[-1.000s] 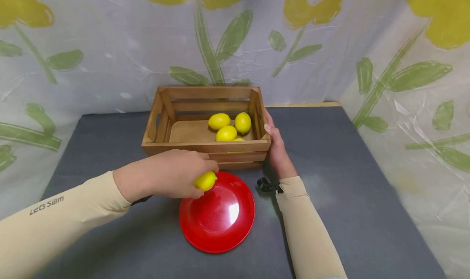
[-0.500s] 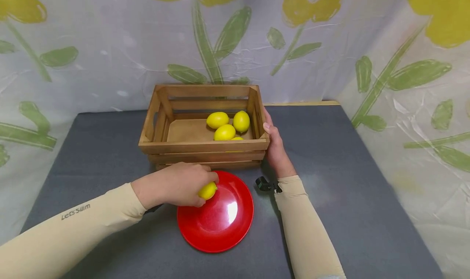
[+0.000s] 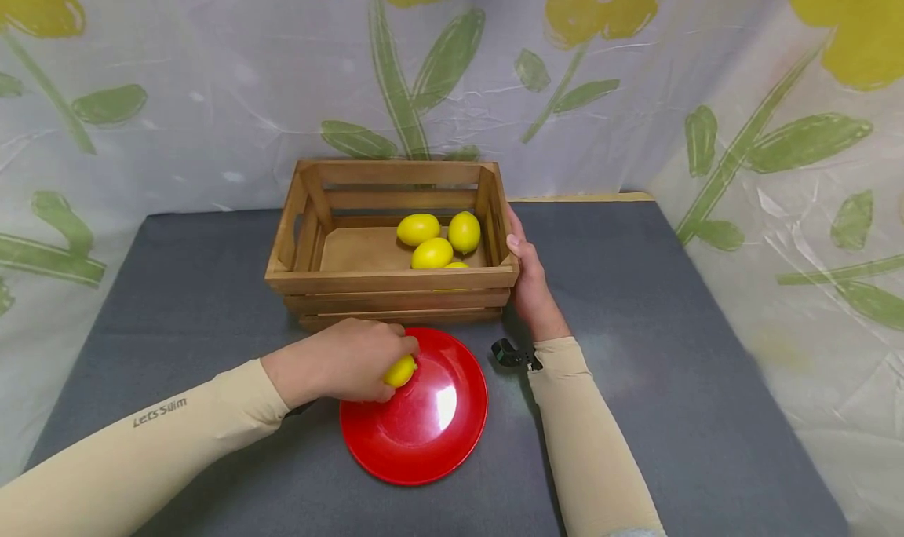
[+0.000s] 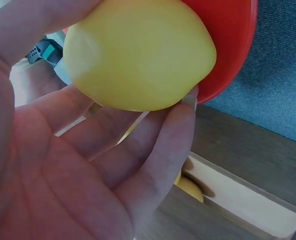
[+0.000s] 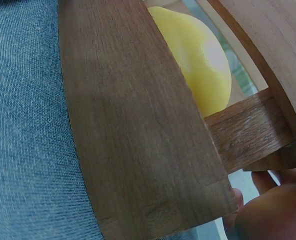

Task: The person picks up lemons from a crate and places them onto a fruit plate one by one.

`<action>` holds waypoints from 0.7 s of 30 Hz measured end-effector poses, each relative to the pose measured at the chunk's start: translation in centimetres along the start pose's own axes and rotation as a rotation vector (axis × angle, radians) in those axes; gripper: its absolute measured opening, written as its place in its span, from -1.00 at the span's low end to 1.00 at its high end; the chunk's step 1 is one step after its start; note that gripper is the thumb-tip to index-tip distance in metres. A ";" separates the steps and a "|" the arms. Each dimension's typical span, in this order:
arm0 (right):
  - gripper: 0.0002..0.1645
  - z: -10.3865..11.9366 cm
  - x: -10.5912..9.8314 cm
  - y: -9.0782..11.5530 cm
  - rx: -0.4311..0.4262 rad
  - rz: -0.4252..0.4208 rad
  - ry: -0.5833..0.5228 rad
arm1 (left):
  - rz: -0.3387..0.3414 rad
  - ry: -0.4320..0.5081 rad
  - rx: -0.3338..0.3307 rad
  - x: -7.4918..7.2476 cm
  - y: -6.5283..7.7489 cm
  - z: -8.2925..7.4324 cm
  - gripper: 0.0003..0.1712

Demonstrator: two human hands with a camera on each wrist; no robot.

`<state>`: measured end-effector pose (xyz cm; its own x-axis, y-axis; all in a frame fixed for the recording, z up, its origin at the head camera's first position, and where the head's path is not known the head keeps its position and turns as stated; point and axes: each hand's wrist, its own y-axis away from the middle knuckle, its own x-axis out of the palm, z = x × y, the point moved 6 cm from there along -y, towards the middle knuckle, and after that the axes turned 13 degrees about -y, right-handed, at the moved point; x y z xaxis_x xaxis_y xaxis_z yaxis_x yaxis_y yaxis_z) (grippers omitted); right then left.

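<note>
A yellow lemon (image 3: 400,372) is pinched by my left hand (image 3: 342,360), low over the upper left part of a shiny red plate (image 3: 424,435). In the left wrist view the lemon (image 4: 142,55) lies against the fingertips, with the plate behind. Whether it touches the plate I cannot tell. My right hand (image 3: 533,290) grips the right end of a slatted wooden crate (image 3: 395,283), thumb at the rim; its other fingers are mostly hidden. Several lemons (image 3: 418,229) lie in the crate's right half, one largely behind the front slat.
The crate stands just behind the plate on a dark grey tabletop (image 3: 678,380). A flower-printed curtain (image 3: 240,97) hangs close behind the crate and along the right side. A small black wrist camera (image 3: 505,353) sticks out beside the right wrist.
My left hand has come down and slightly right with the lemon, lower over the plate. The right hand stays at the crate's end.
</note>
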<state>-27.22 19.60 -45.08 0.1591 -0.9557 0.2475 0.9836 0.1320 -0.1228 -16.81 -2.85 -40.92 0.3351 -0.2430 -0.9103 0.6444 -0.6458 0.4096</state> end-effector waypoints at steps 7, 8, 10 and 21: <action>0.00 -0.1 -0.1 0.0 -0.004 0.009 -0.004 | 0.014 0.002 -0.012 0.0 -0.2 -0.2 -0.32; 0.00 -0.1 -0.1 0.1 -0.002 0.007 -0.003 | 0.013 0.001 -0.011 0.1 -0.2 -0.2 -0.32; 0.00 -0.1 -0.1 0.1 0.001 0.002 0.001 | 0.012 -0.003 -0.009 0.1 -0.2 -0.3 -0.31; -0.02 0.0 0.0 0.1 0.003 0.004 0.021 | 0.022 -0.016 -0.034 0.5 -0.3 -0.5 -0.23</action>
<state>-27.11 19.62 -45.10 0.1618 -0.9604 0.2268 0.9831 0.1370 -0.1213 -16.53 -2.39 -41.48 0.3382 -0.2684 -0.9020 0.6600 -0.6156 0.4307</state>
